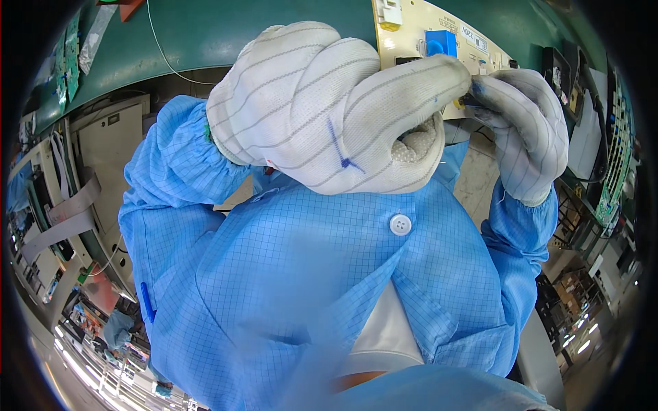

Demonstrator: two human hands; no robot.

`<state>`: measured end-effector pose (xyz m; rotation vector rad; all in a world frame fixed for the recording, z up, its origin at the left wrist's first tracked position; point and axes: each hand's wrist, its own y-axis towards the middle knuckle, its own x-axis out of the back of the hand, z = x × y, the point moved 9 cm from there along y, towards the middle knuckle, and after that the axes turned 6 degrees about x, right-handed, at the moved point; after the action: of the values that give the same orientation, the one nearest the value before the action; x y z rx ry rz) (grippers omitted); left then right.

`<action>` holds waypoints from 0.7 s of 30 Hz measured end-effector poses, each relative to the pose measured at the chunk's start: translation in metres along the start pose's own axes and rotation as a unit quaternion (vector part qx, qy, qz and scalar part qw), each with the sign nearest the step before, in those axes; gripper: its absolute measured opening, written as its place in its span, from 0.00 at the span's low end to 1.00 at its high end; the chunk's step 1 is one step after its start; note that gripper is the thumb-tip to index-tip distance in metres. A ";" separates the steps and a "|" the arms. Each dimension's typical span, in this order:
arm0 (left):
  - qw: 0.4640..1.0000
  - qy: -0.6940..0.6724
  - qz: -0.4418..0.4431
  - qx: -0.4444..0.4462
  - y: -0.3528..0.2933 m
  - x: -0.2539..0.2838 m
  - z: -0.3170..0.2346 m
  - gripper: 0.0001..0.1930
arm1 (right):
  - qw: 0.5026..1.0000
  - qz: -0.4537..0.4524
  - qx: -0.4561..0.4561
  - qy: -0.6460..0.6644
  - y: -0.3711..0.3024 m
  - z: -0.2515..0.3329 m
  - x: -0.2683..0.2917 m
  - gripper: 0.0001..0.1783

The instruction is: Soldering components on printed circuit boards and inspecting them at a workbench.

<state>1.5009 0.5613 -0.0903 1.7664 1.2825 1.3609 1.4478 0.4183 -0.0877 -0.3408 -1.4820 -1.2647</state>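
Observation:
A cream circuit board lies at the top, just beyond my hands, with a blue box-shaped component standing on it. My left hand, in a white striped knit glove with a blue ink mark, covers part of the board's near edge. Its fingers are curled, and the index finger reaches right to the other hand's fingertips. My right hand, gloved alike, is closed in a pinch at the board's near right part. Something small and dark shows at its fingertips, too hidden to name. Whatever the left fingers hold is also hidden.
Under the board is a green work surface, crossed at left by a thin white cable. Green circuit boards stand at the far left. Black trays and a rack of boards are at right.

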 end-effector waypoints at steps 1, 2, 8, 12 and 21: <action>1.000 0.001 0.000 0.000 0.001 0.002 0.001 0.21 | 1.000 0.000 0.000 0.001 0.000 -0.001 0.000 0.21; 0.999 -0.007 0.032 -0.008 0.004 0.000 0.002 0.21 | 1.000 -0.001 0.000 0.008 0.000 -0.001 -0.001 0.21; 0.997 -0.007 0.076 -0.023 0.006 -0.003 0.002 0.21 | 0.999 0.004 -0.011 0.030 0.000 -0.005 -0.002 0.19; 0.998 0.028 0.049 -0.004 -0.009 0.000 0.006 0.20 | 0.999 0.003 -0.010 0.041 0.002 -0.005 -0.003 0.18; 0.992 0.014 0.099 -0.070 -0.013 -0.007 0.011 0.18 | 0.996 0.016 -0.036 0.075 -0.003 -0.010 -0.011 0.12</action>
<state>1.5065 0.5615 -0.1076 1.8203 1.0197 1.5510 1.4547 0.4134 -0.1008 -0.3087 -1.3020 -1.2918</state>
